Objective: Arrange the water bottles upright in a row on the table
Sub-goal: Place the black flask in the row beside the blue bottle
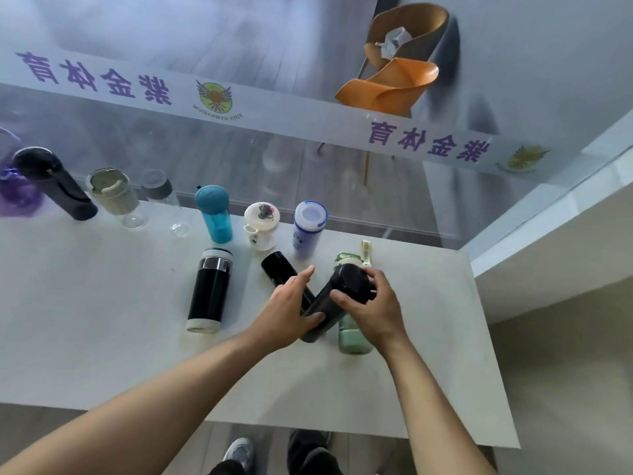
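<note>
A dark grey bottle is tilted above the white table. My right hand grips its cap end and my left hand holds its lower body. Under my hands lie a black bottle and a pale green bottle on their sides. A black flask with a silver band lies to the left. Along the far edge stand several bottles upright: purple, black, beige-lidded glass, clear glass, teal, small white and blue-white.
A glass wall with a printed band runs right behind the far table edge. An orange chair stands beyond it. The table's right edge drops to the floor. My shoes show below the near edge.
</note>
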{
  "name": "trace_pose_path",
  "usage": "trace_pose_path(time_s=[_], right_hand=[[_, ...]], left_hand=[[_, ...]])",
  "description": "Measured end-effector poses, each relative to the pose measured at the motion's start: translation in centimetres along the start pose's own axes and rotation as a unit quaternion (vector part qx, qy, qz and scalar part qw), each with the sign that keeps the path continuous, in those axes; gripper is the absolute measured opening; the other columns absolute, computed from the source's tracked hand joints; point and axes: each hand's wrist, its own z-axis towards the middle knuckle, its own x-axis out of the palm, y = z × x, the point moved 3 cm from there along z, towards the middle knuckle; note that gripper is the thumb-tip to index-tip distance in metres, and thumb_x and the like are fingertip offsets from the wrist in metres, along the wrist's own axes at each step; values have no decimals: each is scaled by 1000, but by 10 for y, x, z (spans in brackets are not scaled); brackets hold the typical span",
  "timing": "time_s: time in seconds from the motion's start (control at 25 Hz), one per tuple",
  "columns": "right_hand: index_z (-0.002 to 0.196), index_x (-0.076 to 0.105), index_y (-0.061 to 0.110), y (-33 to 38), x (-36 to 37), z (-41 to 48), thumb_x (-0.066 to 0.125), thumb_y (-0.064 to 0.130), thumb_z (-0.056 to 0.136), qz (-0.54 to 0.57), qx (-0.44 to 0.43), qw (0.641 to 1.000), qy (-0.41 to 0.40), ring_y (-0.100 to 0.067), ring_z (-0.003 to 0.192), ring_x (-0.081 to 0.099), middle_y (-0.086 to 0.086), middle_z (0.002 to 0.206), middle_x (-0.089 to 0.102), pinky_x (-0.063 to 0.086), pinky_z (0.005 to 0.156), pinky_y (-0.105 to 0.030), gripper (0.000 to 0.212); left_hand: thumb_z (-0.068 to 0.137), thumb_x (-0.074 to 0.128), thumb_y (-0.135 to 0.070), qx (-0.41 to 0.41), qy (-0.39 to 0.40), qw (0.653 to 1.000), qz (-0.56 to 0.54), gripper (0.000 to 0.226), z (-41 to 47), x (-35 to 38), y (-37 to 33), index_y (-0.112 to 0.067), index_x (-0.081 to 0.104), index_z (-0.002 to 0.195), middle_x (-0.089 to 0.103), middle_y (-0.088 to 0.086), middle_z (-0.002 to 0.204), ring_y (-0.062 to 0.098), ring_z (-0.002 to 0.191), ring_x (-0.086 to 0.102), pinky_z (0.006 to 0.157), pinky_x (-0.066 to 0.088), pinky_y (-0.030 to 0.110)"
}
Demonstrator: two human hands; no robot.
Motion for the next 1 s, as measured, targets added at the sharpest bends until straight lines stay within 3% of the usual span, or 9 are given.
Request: trace_pose_path(time_s=[0.12, 0.28, 0.52, 0.64, 0.76, 1.0], right_hand=[[114, 61, 33, -9, -41, 27, 89, 42, 65, 21, 7, 999, -31, -7, 99, 67, 14, 104, 69, 53, 82, -23, 57], [112, 58, 39, -12, -85, 71, 88, 44, 67, 23, -15, 998, -52, 0, 99, 63, 19, 105, 65, 47, 76, -15, 55], [121, 55, 38, -19, -98, 136, 89, 42, 69, 9, -65, 997, -29, 4, 101, 59, 22, 109, 59, 46, 76, -9, 62], [126, 54, 34, -20, -88, 163, 89, 38, 70, 2, -89, 996, -18, 12, 100, 57, 26, 111, 58, 44, 81, -11, 66], [130, 54, 28, -12, -72, 188, 88, 38, 71, -8, -118, 993, -2, 0, 101, 59, 14, 119, 61, 50, 91, -21, 69], [134, 52, 28, 0, -40, 225, 86, 43, 70, -50, -166, 985, 24, -15, 111, 60, 6, 125, 62, 50, 100, -36, 74]], left_hand=[[79, 77, -44, -51, 15, 998, -16, 93, 18, 24, -11, -31, 22, 153, 45, 2, 142, 21, 130, 45, 109, 41, 40], [84, 70, -48, -70, 48, 996, 40, 80, 42, 65, -31, -33, 28, 150, 40, 3, 145, 25, 128, 43, 110, 39, 40], [83, 71, -39, -131, 29, 991, 11, 77, 78, 105, -45, -33, 30, 148, 36, 6, 145, 29, 130, 44, 113, 37, 42], [76, 76, -39, -149, 53, 986, 54, 89, 82, 130, -45, -42, 23, 147, 25, 8, 150, 36, 129, 42, 107, 43, 47], [74, 79, -34, -159, 45, 981, 101, 92, 87, 146, -40, -44, 21, 145, 11, 11, 156, 38, 127, 42, 106, 44, 45], [77, 77, -23, -175, 24, 982, 66, 92, 84, 159, -35, -50, 20, 143, -3, 11, 162, 39, 134, 36, 109, 40, 45]])
